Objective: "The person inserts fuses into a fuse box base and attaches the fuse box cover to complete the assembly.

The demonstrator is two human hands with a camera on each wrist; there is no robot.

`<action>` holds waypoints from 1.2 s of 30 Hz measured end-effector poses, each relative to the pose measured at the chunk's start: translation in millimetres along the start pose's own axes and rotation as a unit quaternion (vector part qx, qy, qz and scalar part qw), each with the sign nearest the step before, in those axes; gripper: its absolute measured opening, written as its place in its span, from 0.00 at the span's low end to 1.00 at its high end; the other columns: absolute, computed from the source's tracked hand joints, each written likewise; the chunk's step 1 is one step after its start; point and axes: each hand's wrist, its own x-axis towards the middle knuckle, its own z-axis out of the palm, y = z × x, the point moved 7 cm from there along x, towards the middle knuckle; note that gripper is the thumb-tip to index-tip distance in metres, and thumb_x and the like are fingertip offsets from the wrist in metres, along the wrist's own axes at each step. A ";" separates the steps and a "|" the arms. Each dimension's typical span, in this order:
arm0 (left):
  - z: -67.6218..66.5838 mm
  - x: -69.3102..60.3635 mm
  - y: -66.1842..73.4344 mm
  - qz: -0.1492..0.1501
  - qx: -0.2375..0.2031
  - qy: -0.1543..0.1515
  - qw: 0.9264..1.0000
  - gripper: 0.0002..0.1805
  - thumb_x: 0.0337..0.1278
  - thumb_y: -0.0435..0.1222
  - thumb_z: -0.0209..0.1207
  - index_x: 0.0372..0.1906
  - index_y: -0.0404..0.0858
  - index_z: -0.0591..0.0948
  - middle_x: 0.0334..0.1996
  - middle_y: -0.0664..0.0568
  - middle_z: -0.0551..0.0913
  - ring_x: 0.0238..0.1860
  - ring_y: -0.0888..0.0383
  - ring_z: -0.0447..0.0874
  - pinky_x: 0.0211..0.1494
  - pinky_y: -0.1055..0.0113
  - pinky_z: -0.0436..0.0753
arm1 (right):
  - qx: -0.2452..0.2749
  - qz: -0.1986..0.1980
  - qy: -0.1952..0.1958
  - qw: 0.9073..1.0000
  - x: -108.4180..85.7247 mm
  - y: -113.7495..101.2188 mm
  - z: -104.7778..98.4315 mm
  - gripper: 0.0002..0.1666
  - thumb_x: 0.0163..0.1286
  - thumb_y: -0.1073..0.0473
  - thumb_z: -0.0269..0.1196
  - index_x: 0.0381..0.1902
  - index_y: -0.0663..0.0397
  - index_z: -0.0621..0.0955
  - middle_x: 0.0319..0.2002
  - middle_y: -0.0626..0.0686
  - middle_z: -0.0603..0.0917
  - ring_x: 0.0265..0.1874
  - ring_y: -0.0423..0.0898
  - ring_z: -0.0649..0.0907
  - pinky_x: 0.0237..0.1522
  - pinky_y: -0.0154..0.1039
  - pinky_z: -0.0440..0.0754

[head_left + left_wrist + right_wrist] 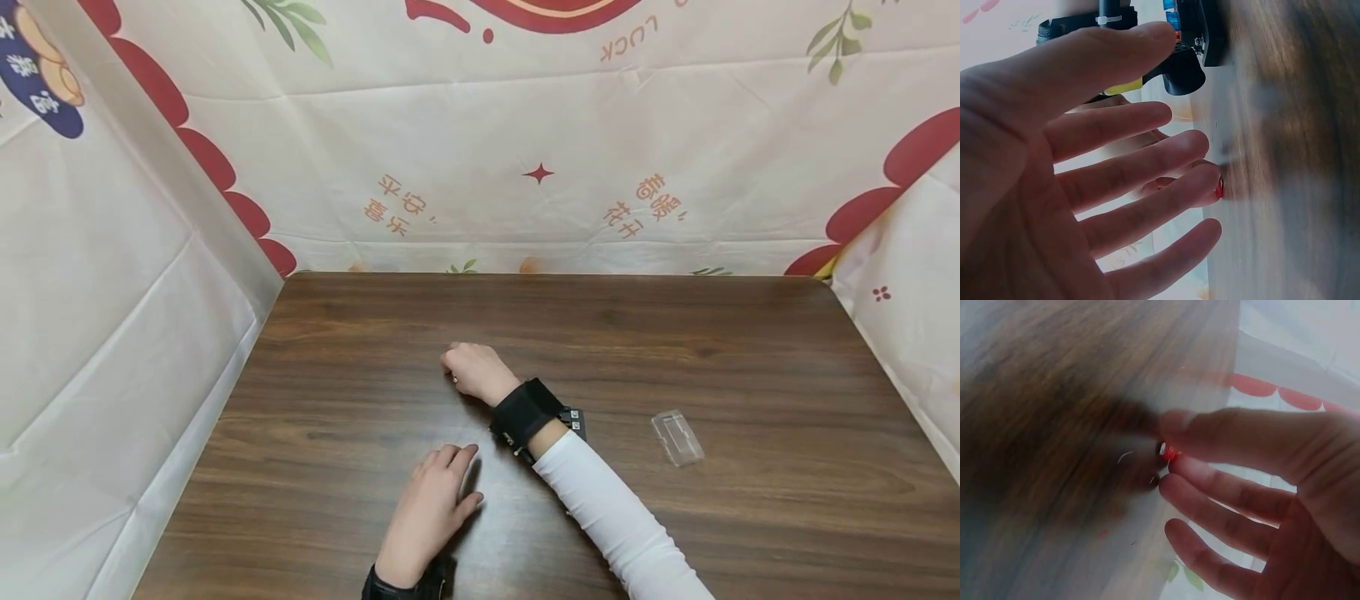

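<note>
My right hand (pixel 480 371) is over the middle of the table, its thumb and index finger pinching a small red-and-white piece (pixel 1169 451). Dark spots show beside that piece in the right wrist view, but blur hides its exact kind. Nearer the front, my left hand (pixel 431 508) hovers low, palm down, with fingers extended and nothing held. The left wrist view shows its spread fingers (pixel 1141 206), with the right hand partly hidden behind them. To the right of the right forearm lies a small clear plastic case (pixel 677 437).
The brown wood-grain table (pixel 787 375) ends at a printed white cloth (pixel 480 125) at the back, with white cloth at both sides. A black wrist strap with a camera (pixel 528 412) sits on the right wrist. The white-sleeved right forearm (pixel 615 517) crosses the table's front.
</note>
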 end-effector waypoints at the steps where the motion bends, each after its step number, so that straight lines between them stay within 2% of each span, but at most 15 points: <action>1: 0.0 -0.2 0.0 0.001 0.001 0.003 1.000 0.30 0.46 0.38 0.72 0.57 0.34 0.78 0.45 0.47 0.80 0.44 0.49 0.78 0.47 0.53 0.77 | -0.004 0.003 0.006 1.000 0.1 -0.5 -0.3 0.08 0.63 0.71 0.63 0.29 0.54 0.83 0.31 0.51 0.78 0.31 0.47 0.79 0.32 0.40 0.77; 5: 0.9 -0.6 -0.6 0.002 0.003 0.008 1.000 0.30 0.46 0.38 0.72 0.56 0.34 0.78 0.45 0.46 0.80 0.44 0.49 0.78 0.46 0.53 0.77 | -0.015 0.008 0.032 0.999 0.2 -1.8 -1.8 0.12 0.65 0.70 0.62 0.23 0.53 0.79 0.27 0.52 0.76 0.28 0.49 0.79 0.28 0.42 0.77; 9: 2.1 -0.2 -2.0 0.000 -0.002 0.005 1.000 0.30 0.46 0.38 0.72 0.57 0.33 0.78 0.45 0.46 0.80 0.45 0.48 0.78 0.47 0.52 0.77 | -0.023 0.010 0.038 0.999 -0.6 -1.9 -1.4 0.12 0.66 0.70 0.61 0.23 0.52 0.77 0.28 0.52 0.77 0.28 0.50 0.80 0.28 0.43 0.79; 14: 3.3 -0.4 -3.9 -0.003 -0.004 0.003 1.000 0.30 0.46 0.38 0.72 0.57 0.33 0.78 0.46 0.45 0.80 0.45 0.48 0.78 0.48 0.51 0.77 | -0.027 0.016 0.017 0.999 -0.6 -1.2 1.3 0.10 0.67 0.69 0.60 0.26 0.53 0.77 0.29 0.52 0.77 0.29 0.50 0.80 0.29 0.42 0.79; 18: 5.1 -1.1 -3.5 0.001 0.000 0.001 1.000 0.30 0.46 0.38 0.72 0.56 0.34 0.78 0.45 0.46 0.80 0.44 0.48 0.78 0.46 0.52 0.77 | 0.009 0.017 -0.007 1.000 -2.4 -1.9 2.1 0.09 0.63 0.70 0.63 0.26 0.53 0.78 0.24 0.49 0.75 0.27 0.47 0.77 0.28 0.38 0.75; 22: 7.7 -1.7 -2.6 0.005 0.003 -0.002 1.000 0.29 0.46 0.39 0.72 0.55 0.34 0.78 0.44 0.46 0.80 0.44 0.49 0.78 0.45 0.52 0.78 | 0.043 0.005 -0.016 0.999 -6.6 -6.5 -0.9 0.12 0.57 0.71 0.67 0.22 0.52 0.76 0.20 0.45 0.70 0.23 0.44 0.73 0.27 0.36 0.71; 28: 12.5 -2.3 -2.6 0.011 0.005 -0.007 1.000 0.29 0.46 0.40 0.72 0.55 0.34 0.79 0.44 0.47 0.80 0.43 0.49 0.78 0.45 0.53 0.78 | 0.042 -0.012 -0.003 0.999 -16.4 -16.9 -11.0 0.16 0.61 0.68 0.66 0.22 0.50 0.71 0.19 0.44 0.67 0.22 0.42 0.71 0.27 0.35 0.68; 36: 16.5 -2.0 -2.9 0.018 0.004 -0.009 1.000 0.30 0.46 0.39 0.73 0.56 0.35 0.78 0.43 0.47 0.80 0.41 0.49 0.78 0.43 0.53 0.78 | 0.036 -0.031 0.033 0.998 -30.0 -33.2 -32.9 0.14 0.63 0.67 0.65 0.24 0.49 0.72 0.23 0.45 0.69 0.24 0.42 0.73 0.27 0.35 0.70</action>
